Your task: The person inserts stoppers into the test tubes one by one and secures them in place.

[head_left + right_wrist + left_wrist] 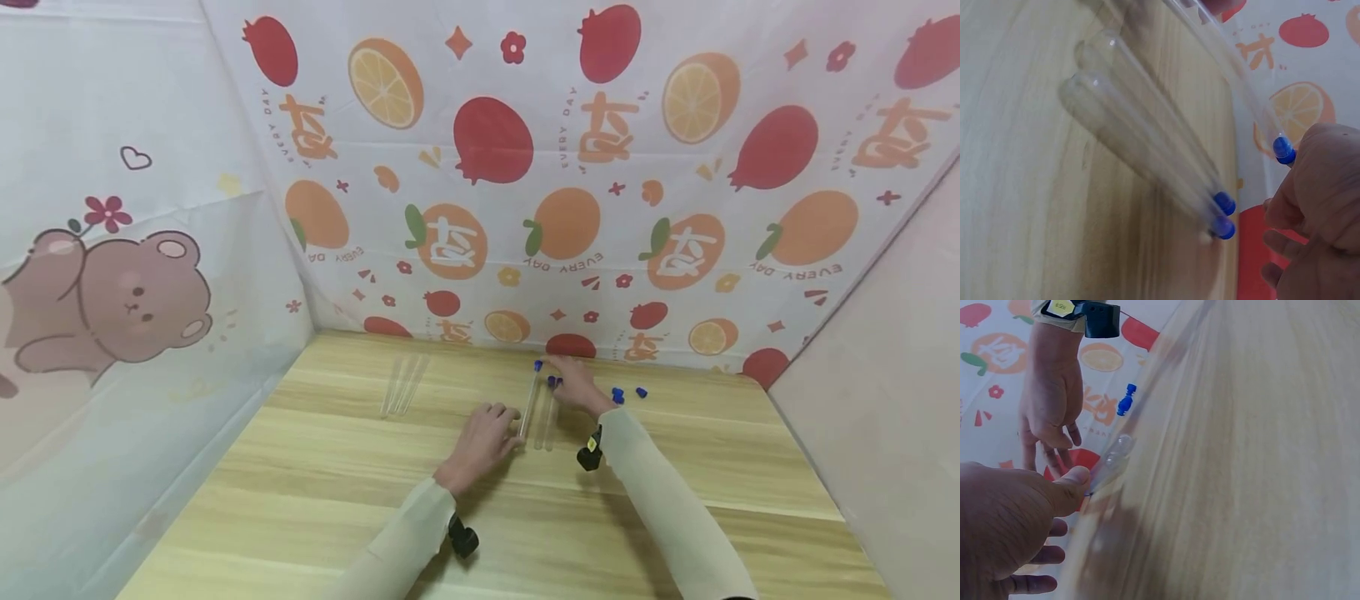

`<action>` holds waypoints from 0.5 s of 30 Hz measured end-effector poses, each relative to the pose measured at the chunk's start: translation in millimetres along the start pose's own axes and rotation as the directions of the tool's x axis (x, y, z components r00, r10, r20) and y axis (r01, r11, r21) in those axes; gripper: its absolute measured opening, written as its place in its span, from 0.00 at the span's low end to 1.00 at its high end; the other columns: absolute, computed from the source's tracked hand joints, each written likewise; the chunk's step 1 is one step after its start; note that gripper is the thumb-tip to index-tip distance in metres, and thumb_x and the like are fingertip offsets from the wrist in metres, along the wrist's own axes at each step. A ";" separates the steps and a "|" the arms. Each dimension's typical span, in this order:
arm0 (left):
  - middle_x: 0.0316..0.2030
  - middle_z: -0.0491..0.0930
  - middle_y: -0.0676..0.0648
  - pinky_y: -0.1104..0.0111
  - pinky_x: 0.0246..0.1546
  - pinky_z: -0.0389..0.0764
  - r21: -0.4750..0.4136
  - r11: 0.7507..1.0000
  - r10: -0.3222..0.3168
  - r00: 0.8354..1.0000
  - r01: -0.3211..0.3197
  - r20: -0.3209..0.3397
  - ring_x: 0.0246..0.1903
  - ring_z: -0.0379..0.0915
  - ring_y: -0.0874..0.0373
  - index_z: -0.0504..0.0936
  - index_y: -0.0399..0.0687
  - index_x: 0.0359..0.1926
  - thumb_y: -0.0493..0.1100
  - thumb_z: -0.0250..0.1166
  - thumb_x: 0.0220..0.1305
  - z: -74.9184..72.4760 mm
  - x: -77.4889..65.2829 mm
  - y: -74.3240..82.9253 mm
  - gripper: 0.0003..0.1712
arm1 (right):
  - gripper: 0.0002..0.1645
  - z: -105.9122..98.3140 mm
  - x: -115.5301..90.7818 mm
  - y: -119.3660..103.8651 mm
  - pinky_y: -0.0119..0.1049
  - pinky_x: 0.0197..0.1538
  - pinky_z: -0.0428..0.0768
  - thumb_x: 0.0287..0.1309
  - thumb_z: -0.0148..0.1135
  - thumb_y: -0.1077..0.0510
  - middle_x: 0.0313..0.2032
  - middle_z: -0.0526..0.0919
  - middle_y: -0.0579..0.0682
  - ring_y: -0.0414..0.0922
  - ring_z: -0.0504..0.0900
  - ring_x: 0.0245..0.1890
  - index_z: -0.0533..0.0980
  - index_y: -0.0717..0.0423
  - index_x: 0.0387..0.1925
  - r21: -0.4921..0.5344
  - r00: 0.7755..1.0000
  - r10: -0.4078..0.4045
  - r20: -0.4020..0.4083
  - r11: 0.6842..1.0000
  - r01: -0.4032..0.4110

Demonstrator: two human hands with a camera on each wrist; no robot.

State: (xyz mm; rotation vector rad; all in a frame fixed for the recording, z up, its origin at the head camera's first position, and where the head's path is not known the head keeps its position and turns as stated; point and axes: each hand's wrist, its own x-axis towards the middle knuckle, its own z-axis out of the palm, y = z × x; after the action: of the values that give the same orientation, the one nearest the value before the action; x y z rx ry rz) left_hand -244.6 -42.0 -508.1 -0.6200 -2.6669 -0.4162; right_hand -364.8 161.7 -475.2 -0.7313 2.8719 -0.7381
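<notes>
My left hand [482, 437] pinches the rounded lower end of a clear test tube [528, 404] between thumb and fingers, and the tube is tilted up off the table. A blue stopper [1284, 150] sits in the tube's far end. My right hand [576, 385] is at that stopper, touching it with a finger; the exact contact is partly hidden in the right wrist view. Two more clear tubes [1141, 137] with blue stoppers [1224, 215] lie side by side on the table beneath the right hand.
Several clear tubes without stoppers [405, 385] lie at the left on the wooden table [300, 500]. Several loose blue stoppers [618, 395] lie right of my right hand. A fruit-print cloth [495, 225] hangs at the table's back edge.
</notes>
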 end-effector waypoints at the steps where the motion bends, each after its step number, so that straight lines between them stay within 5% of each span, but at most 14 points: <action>1: 0.39 0.85 0.48 0.65 0.43 0.79 0.004 1.000 -0.002 1.000 0.002 0.007 0.38 0.77 0.55 0.82 0.46 0.51 0.54 0.73 0.58 0.8 -0.3 0.3 0.24 | 0.49 1.3 -0.3 1.2 0.73 0.74 0.54 0.45 0.56 0.76 0.73 0.67 0.63 0.67 0.62 0.74 0.65 0.53 0.73 -0.004 1.000 0.012 0.005 1.000 -0.012; 15: 0.42 0.85 0.47 0.63 0.46 0.77 -0.003 0.999 -0.049 0.994 0.050 0.102 0.41 0.76 0.54 0.83 0.45 0.52 0.56 0.69 0.63 10.8 -0.8 6.9 0.24 | 0.45 14.5 0.1 8.2 0.74 0.73 0.54 0.56 0.59 0.71 0.75 0.61 0.65 0.69 0.55 0.75 0.64 0.48 0.75 0.002 0.991 0.111 0.076 0.994 -0.112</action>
State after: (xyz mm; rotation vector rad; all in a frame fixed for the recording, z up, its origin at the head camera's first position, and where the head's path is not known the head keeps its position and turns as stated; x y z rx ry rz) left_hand -243.7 -32.4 -516.7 -0.5926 -2.7835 -0.4158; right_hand -365.5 161.7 -491.8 -0.5793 2.8138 -0.6902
